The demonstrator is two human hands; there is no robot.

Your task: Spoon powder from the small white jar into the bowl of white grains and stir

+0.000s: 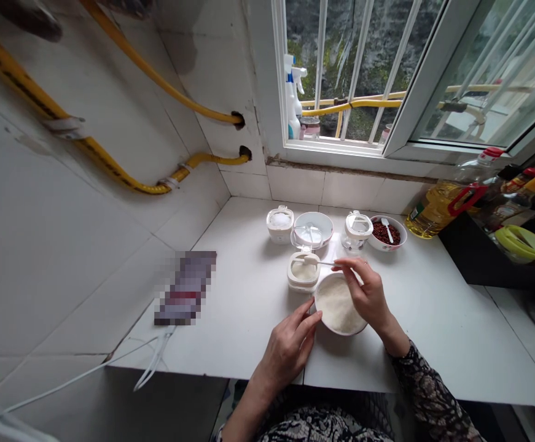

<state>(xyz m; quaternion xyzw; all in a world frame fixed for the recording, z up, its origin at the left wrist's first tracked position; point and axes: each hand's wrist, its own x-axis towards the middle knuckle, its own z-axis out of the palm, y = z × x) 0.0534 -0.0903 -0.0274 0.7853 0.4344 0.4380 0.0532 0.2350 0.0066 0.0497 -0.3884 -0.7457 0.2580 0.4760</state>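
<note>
Fingers of right hand (367, 294) pinch white spoon (312, 260) over open jar (303, 286). Left hand (288, 344) touches bowl (344, 334) beside jar; grip or mere steadying: cannot tell. Scooping apparently part done: grains (338, 304) in jar, ample grains left in bowl. Spoon load, jar depth unclear; right hand masks bowl edge.

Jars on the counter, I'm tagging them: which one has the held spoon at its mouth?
The front jar, beside the nearest bowl: the right hand holds the spoon there. The back-left jar and back-right jar stand farther off.
</note>
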